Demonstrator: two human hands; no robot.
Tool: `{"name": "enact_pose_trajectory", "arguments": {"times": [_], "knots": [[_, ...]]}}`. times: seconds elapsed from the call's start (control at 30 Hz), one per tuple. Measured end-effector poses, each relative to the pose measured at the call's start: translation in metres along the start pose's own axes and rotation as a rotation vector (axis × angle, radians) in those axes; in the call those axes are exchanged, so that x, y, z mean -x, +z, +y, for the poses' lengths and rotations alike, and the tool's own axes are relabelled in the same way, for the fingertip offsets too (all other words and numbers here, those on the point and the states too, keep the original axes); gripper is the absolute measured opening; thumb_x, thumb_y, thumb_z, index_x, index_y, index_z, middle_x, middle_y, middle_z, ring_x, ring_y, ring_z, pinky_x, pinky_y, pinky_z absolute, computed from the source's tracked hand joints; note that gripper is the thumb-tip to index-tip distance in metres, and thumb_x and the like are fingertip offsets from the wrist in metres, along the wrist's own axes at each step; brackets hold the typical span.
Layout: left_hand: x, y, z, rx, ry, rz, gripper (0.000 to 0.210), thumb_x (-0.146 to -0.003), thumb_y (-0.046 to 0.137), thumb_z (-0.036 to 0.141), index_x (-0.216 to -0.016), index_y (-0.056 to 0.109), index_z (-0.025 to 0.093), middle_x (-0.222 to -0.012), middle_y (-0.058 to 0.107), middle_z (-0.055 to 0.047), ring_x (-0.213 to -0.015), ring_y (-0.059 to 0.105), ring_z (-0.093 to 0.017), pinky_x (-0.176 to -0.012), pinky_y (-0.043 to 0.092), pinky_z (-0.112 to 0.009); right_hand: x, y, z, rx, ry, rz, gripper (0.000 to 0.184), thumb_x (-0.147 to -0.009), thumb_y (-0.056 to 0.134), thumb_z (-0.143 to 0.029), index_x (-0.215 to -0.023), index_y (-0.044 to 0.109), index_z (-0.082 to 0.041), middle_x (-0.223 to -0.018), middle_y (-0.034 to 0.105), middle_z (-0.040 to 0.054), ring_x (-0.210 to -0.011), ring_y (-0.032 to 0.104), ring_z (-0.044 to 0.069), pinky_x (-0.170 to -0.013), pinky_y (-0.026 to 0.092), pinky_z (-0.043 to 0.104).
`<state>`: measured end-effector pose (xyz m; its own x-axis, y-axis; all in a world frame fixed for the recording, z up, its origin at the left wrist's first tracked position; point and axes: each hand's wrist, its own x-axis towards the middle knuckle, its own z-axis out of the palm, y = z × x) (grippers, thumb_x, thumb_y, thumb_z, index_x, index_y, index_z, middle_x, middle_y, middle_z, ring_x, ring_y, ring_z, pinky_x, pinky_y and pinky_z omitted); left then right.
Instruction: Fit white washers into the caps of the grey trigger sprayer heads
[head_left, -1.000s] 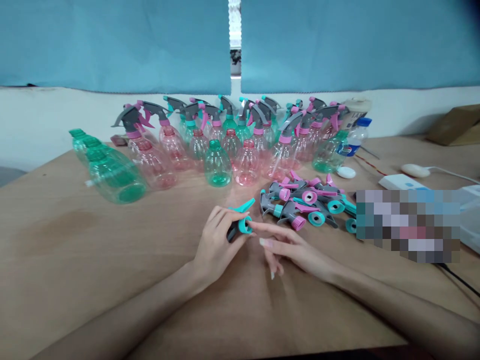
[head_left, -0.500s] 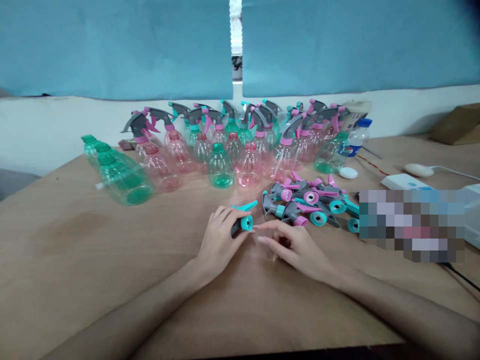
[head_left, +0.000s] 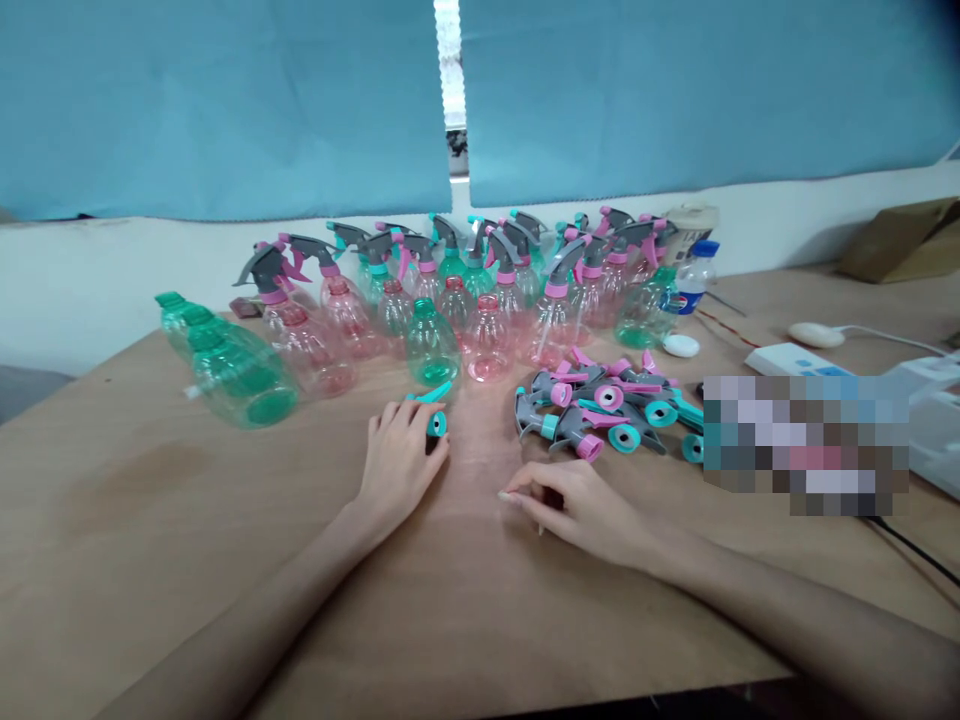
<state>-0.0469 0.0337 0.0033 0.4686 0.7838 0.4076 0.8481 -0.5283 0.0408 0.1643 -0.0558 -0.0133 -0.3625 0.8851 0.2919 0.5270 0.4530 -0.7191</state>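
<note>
My left hand (head_left: pixel 399 455) is closed around a spray trigger head (head_left: pixel 436 424) with a teal collar, its open underside facing me and its teal lever sticking out above my fingers. Low over the table, my right hand (head_left: pixel 577 505) pinches thumb and forefinger together. What lies in that pinch is too small to make out; a pale tip shows beneath the fingers. Just beyond this hand lies a heap of loose grey trigger heads (head_left: pixel 577 420) with pink and teal collars. An open-necked green bottle (head_left: pixel 433 345) stands behind my left hand, with a pink bottle (head_left: pixel 489 345) beside it.
Several pink and green bottles fitted with trigger heads (head_left: pixel 553 320) line the back. Uncapped green bottles (head_left: pixel 244 370) stand at the left. To the right are a blue-capped drink bottle (head_left: pixel 697 275), a white round lid (head_left: pixel 681 346), a white device (head_left: pixel 799 362), cables and a blurred-out patch.
My left hand has moved left with the trigger head, away from my right hand. The right fingertips have drawn together and shifted slightly towards me. The camera view has turned a little.
</note>
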Motion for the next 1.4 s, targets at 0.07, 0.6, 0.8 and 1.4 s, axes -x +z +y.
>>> {"name": "enact_pose_trajectory", "arguments": {"times": [0.07, 0.6, 0.8, 1.4], "knots": [[-0.001, 0.000, -0.003, -0.018, -0.002, -0.001, 0.026, -0.082, 0.053, 0.021, -0.108, 0.058, 0.020, -0.105, 0.063, -0.009, -0.096, 0.051, -0.030, -0.074, 0.038, -0.040, -0.001, 0.000, 0.000, -0.011, 0.004, 0.002, 0.019, -0.092, 0.049, -0.031, -0.090, 0.063, -0.018, -0.059, 0.060, -0.0026, -0.051, 0.053, 0.009, -0.053, 0.037, 0.021], [0.009, -0.011, 0.014, 0.108, -0.030, -0.090, 0.020, -0.079, 0.057, 0.021, -0.098, 0.065, 0.023, -0.101, 0.060, -0.007, -0.096, 0.051, -0.028, -0.077, 0.037, -0.040, -0.001, -0.001, -0.004, -0.046, 0.041, 0.021, 0.021, -0.092, 0.049, -0.033, -0.093, 0.063, -0.017, -0.055, 0.057, -0.0037, -0.049, 0.052, 0.010, -0.051, 0.037, 0.021], [-0.002, -0.012, 0.010, 0.159, -0.055, -0.066, 0.016, -0.081, 0.061, 0.032, -0.093, 0.065, 0.022, -0.096, 0.060, -0.006, -0.096, 0.052, -0.027, -0.079, 0.039, -0.041, -0.001, 0.000, -0.001, -0.038, 0.016, 0.006, 0.021, -0.092, 0.049, -0.033, -0.091, 0.063, -0.017, -0.057, 0.060, -0.0027, -0.052, 0.054, 0.010, -0.053, 0.038, 0.021], [-0.062, 0.005, 0.073, 0.225, 0.532, -0.237, 0.024, -0.083, 0.063, 0.021, -0.107, 0.058, 0.019, -0.101, 0.062, -0.004, -0.096, 0.054, -0.023, -0.076, 0.045, -0.032, -0.003, 0.002, -0.001, 0.024, -0.057, 0.012, 0.017, -0.089, 0.052, -0.027, -0.079, 0.062, -0.017, -0.061, 0.061, -0.0017, -0.055, 0.053, 0.011, -0.054, 0.037, 0.022]]}}
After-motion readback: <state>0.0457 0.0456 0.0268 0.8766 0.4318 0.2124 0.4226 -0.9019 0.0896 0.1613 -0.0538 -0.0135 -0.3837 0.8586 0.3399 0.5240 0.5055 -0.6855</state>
